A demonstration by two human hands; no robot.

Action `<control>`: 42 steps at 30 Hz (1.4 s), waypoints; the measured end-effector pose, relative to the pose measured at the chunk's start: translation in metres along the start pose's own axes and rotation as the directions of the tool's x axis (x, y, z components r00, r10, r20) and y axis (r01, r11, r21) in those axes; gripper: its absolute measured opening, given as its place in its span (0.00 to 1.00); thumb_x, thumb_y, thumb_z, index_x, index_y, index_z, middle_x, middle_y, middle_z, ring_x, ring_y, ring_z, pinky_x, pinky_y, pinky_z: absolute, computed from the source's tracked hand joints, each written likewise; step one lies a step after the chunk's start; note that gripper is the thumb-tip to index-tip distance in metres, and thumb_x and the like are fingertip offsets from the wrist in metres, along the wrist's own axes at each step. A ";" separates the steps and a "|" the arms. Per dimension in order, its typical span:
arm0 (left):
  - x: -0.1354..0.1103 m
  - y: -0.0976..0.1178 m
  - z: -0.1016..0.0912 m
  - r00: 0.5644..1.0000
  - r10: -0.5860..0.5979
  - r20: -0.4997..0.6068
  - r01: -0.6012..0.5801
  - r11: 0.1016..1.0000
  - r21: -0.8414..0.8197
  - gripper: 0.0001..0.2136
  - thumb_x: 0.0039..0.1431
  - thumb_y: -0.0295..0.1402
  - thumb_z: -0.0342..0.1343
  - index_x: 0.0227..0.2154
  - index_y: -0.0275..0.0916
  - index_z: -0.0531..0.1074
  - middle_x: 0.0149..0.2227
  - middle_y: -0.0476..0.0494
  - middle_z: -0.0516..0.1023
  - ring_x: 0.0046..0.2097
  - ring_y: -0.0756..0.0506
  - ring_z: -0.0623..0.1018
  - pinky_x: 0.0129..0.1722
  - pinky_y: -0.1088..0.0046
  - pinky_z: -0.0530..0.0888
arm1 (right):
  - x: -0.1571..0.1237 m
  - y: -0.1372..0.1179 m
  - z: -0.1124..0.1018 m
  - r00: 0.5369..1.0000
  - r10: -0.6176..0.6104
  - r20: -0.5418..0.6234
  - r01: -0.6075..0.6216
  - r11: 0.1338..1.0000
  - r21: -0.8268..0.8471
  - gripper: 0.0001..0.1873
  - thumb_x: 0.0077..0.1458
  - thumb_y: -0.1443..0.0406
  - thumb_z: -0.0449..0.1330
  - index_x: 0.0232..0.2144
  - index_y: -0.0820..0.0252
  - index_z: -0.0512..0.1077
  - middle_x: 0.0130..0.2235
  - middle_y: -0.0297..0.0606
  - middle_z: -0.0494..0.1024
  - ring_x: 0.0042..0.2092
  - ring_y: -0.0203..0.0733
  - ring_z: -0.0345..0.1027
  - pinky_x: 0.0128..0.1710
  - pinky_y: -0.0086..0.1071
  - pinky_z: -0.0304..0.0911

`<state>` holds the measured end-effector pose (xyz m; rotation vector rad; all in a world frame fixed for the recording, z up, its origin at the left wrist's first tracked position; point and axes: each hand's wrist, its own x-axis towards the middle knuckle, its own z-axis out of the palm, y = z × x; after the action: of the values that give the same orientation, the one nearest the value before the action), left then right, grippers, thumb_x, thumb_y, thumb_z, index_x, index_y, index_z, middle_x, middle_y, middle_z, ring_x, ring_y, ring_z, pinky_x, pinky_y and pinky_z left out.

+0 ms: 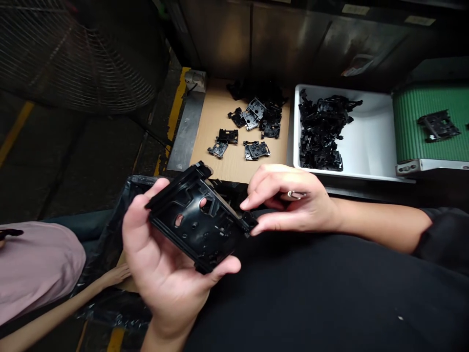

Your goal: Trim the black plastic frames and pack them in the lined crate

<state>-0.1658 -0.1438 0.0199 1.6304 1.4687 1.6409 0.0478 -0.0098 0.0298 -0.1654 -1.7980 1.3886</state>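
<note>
My left hand cradles a black moulded plastic frame, fingers curled under it and thumb along its far edge. My right hand pinches the frame's right corner between thumb and forefinger; a small metal tool lies in its curled fingers. Both hands sit above my dark lap.
Several loose black plastic parts lie on a cardboard sheet. A white bin holds a heap of the same parts. A green conveyor belt carries one part at right. A fan stands upper left. Another person's arm reaches in lower left.
</note>
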 end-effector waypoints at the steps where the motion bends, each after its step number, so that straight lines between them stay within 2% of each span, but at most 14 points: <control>1: -0.002 0.000 -0.003 1.000 0.001 -0.004 -0.001 1.000 0.003 0.66 0.26 0.40 0.86 0.74 0.49 0.60 0.74 0.42 0.65 0.72 0.34 0.69 0.69 0.58 0.73 | 0.001 0.000 0.003 1.000 0.002 0.004 -0.002 1.000 0.002 0.15 0.55 0.69 0.77 0.44 0.69 0.81 0.38 0.40 0.80 0.35 0.32 0.68 0.28 0.26 0.62; 8: -0.013 -0.005 -0.023 0.998 -0.040 -0.048 0.040 0.999 0.007 0.66 0.25 0.44 0.86 0.73 0.53 0.61 0.73 0.38 0.65 0.72 0.26 0.69 0.70 0.44 0.70 | 0.006 0.003 0.025 1.000 0.010 0.013 -0.009 1.000 -0.022 0.14 0.57 0.67 0.76 0.44 0.66 0.82 0.38 0.39 0.80 0.34 0.32 0.67 0.27 0.26 0.62; 13: -0.019 -0.005 -0.033 0.996 -0.060 -0.068 0.058 0.998 -0.027 0.64 0.26 0.44 0.85 0.72 0.55 0.63 0.72 0.39 0.66 0.71 0.28 0.71 0.69 0.47 0.72 | 0.008 0.005 0.039 1.000 0.009 0.026 -0.007 0.999 -0.047 0.16 0.55 0.66 0.78 0.44 0.67 0.81 0.38 0.40 0.81 0.36 0.34 0.69 0.28 0.27 0.63; 16: -0.022 -0.002 -0.038 0.993 -0.089 -0.080 0.086 0.996 -0.037 0.59 0.33 0.44 0.84 0.71 0.55 0.63 0.72 0.38 0.66 0.71 0.30 0.71 0.70 0.47 0.71 | 0.010 0.007 0.045 0.999 0.008 0.039 -0.006 0.998 -0.058 0.17 0.55 0.66 0.78 0.44 0.68 0.81 0.38 0.41 0.81 0.37 0.36 0.70 0.29 0.27 0.63; 19: -0.026 0.000 -0.044 0.987 -0.150 -0.065 0.148 0.988 -0.047 0.55 0.40 0.43 0.82 0.72 0.56 0.61 0.73 0.37 0.63 0.72 0.30 0.69 0.71 0.42 0.69 | 0.017 0.009 0.046 0.993 -0.003 0.121 0.013 0.997 -0.077 0.19 0.55 0.62 0.78 0.44 0.66 0.81 0.38 0.41 0.81 0.39 0.38 0.72 0.33 0.30 0.67; 22: -0.031 -0.002 -0.052 0.989 -0.141 -0.043 0.140 0.990 -0.019 0.56 0.40 0.40 0.82 0.72 0.55 0.60 0.73 0.36 0.63 0.74 0.30 0.65 0.73 0.41 0.65 | 0.027 0.009 0.045 0.982 0.010 0.186 0.014 0.992 -0.128 0.22 0.54 0.58 0.78 0.45 0.66 0.80 0.40 0.40 0.80 0.39 0.37 0.72 0.38 0.32 0.70; 24: -0.034 -0.006 -0.057 0.989 -0.146 -0.034 0.146 0.989 0.010 0.56 0.40 0.38 0.83 0.72 0.54 0.60 0.72 0.35 0.63 0.75 0.30 0.64 0.74 0.40 0.64 | 0.034 0.008 0.050 0.991 0.077 0.112 -0.055 0.981 -0.187 0.28 0.54 0.57 0.78 0.51 0.64 0.78 0.44 0.40 0.78 0.35 0.33 0.69 0.33 0.29 0.68; 26: -0.037 -0.010 -0.061 0.987 -0.157 -0.017 0.158 0.987 0.024 0.57 0.39 0.38 0.83 0.72 0.54 0.59 0.73 0.35 0.62 0.74 0.30 0.65 0.73 0.39 0.65 | 0.041 0.007 0.060 0.984 0.177 0.035 -0.164 0.960 -0.227 0.38 0.54 0.55 0.78 0.62 0.61 0.72 0.51 0.41 0.75 0.34 0.31 0.66 0.28 0.26 0.64; 28: -0.040 -0.014 -0.064 0.989 -0.147 -0.003 0.147 0.989 0.029 0.58 0.37 0.37 0.84 0.72 0.53 0.59 0.72 0.34 0.63 0.73 0.29 0.67 0.72 0.39 0.67 | 0.047 0.006 0.073 0.964 0.260 0.059 -0.238 0.939 -0.249 0.44 0.56 0.53 0.76 0.68 0.57 0.65 0.57 0.44 0.71 0.40 0.35 0.70 0.30 0.27 0.68; 31: -0.044 -0.019 -0.067 0.989 -0.150 -0.007 0.150 0.989 0.018 0.58 0.36 0.37 0.84 0.71 0.53 0.60 0.71 0.34 0.64 0.72 0.28 0.68 0.71 0.40 0.68 | 0.054 0.008 0.092 0.939 0.274 0.207 -0.218 0.941 -0.258 0.39 0.58 0.54 0.73 0.66 0.58 0.65 0.61 0.47 0.72 0.56 0.48 0.71 0.48 0.36 0.75; 33: -0.047 -0.021 -0.070 0.983 -0.184 -0.013 0.184 0.983 0.002 0.57 0.36 0.37 0.84 0.71 0.53 0.61 0.71 0.35 0.64 0.72 0.27 0.68 0.71 0.40 0.68 | 0.056 0.011 0.101 0.927 0.276 0.252 -0.217 0.947 -0.239 0.34 0.59 0.55 0.72 0.62 0.59 0.67 0.60 0.47 0.74 0.59 0.49 0.71 0.56 0.40 0.73; 35: -0.050 -0.021 -0.073 0.977 -0.211 -0.013 0.211 0.977 -0.009 0.56 0.36 0.37 0.84 0.70 0.53 0.62 0.70 0.35 0.65 0.71 0.27 0.69 0.71 0.40 0.69 | 0.055 0.015 0.109 0.923 0.294 0.249 -0.244 0.947 -0.210 0.30 0.59 0.57 0.72 0.58 0.59 0.68 0.57 0.45 0.76 0.55 0.46 0.73 0.56 0.39 0.72; 38: -0.053 -0.022 -0.076 0.973 -0.230 -0.013 0.230 0.973 0.011 0.55 0.37 0.36 0.84 0.70 0.52 0.63 0.70 0.35 0.66 0.70 0.28 0.70 0.71 0.41 0.69 | 0.052 0.024 0.118 0.927 0.303 0.220 -0.265 0.946 -0.188 0.27 0.59 0.58 0.72 0.54 0.61 0.69 0.52 0.42 0.77 0.51 0.44 0.73 0.51 0.37 0.71; 42: -0.057 -0.026 -0.078 0.977 -0.213 -0.028 0.215 0.975 0.058 0.56 0.37 0.39 0.84 0.70 0.49 0.63 0.69 0.34 0.67 0.71 0.28 0.70 0.72 0.42 0.68 | 0.052 0.030 0.128 0.925 0.351 0.148 -0.312 0.921 -0.233 0.19 0.63 0.57 0.68 0.50 0.59 0.69 0.46 0.38 0.77 0.45 0.42 0.72 0.45 0.35 0.70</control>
<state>-0.2319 -0.2125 -0.0109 1.4317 1.6569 1.5123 -0.0830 -0.0640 0.0268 -0.4857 -2.1467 1.4874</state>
